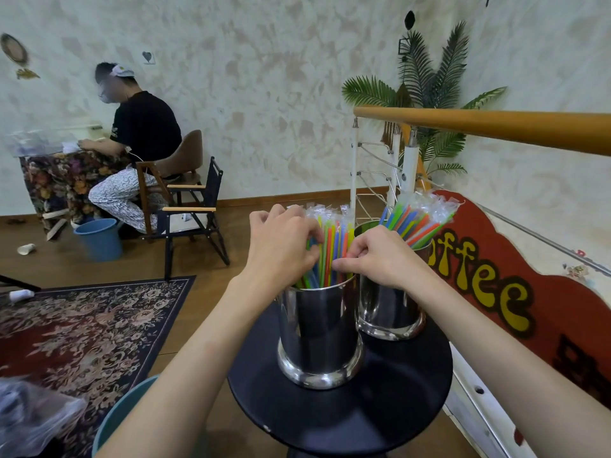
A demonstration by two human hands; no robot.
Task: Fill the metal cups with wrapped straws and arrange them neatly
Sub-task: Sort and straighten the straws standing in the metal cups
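Both hands, left hand (281,242) and right hand (377,256), pinching upright wrapped straws (330,249) in the near metal cup (319,328), long axes vertical, just beside the filled second cup (390,312).

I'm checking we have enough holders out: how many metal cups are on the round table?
2. The near cup stands toward the table's middle, both hands in its straws; the far cup stands just behind it to the right, also holding straws. None looks hidden.
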